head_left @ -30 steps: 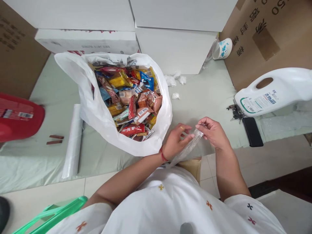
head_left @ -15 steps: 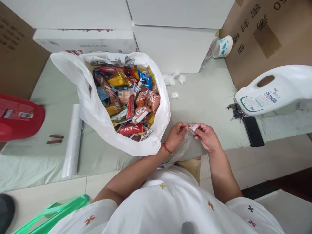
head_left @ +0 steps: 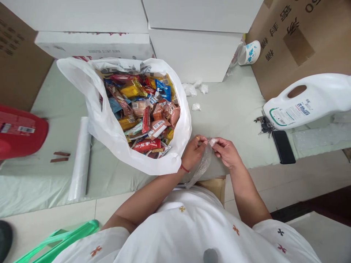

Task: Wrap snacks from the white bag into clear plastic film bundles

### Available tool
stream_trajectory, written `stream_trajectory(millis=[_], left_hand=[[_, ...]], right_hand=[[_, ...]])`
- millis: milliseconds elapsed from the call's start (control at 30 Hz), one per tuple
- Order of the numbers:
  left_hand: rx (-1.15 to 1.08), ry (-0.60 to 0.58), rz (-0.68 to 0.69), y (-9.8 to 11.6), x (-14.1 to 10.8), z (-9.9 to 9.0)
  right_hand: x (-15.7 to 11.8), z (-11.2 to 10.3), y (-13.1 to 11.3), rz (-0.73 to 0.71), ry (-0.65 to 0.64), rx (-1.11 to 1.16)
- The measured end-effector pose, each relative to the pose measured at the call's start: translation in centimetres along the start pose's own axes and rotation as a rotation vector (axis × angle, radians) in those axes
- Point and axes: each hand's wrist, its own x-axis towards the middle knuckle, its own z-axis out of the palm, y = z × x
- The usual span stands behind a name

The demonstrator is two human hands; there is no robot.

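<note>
while clear plastic (head_left: 202, 164) hangs below, both hands' fingers (head_left: 199, 140) pinched on its top

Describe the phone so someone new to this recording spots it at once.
Find the large white plastic jug lying at the right. Just below its base is the flat, black, rectangular phone, one smooth slab, unlike the small jagged metal keys beside its upper end.

The large brown cardboard box (head_left: 331, 47) is showing "密封桶" and "50"; the white plastic handled bottle (head_left: 315, 96) is reading "衣物"; the flat white cardboard box (head_left: 74, 45) is bearing "®".
</note>
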Motion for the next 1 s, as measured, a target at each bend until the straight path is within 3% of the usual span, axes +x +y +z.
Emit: stream_trajectory(millis=[133,300,400,500,633,867,1000], left_hand=[[0.151,0.073,0.060,-0.1,0.2,0.0],[0.150,0.137,-0.009,-0.5,0.4,-1.3],[0.051,0.068,-0.051,-0.5,0.4,-1.6],[-0.071,-0.009,-0.080,-0.4,0.4,-0.9],[-0.107,0.018,-0.068,-0.5,0.5,-0.2],[-0.270,0.066,-0.168,0.2,0.6,-0.8],[-0.391,-0.020,-0.326,0.7,1.0,-0.6]], right_hand=[[0.2,0.8,0.6,-0.065,0.046,-0.067],[-0.2,-1.9,-0.1,-0.090,0.081,-0.270],[-0.2,-2.4,-0.6,-0.060,0.086,-0.202],[0.0,-1.0,-0.3,-0.035,0.037,-0.109],[0.5,0.7,0.9,-0.071,0.097,-0.090],[0.4,-1.1,0.9,-0.107,0.090,-0.204],[0.3,-1.3,0.5,-0.159,0.011,-0.256]])
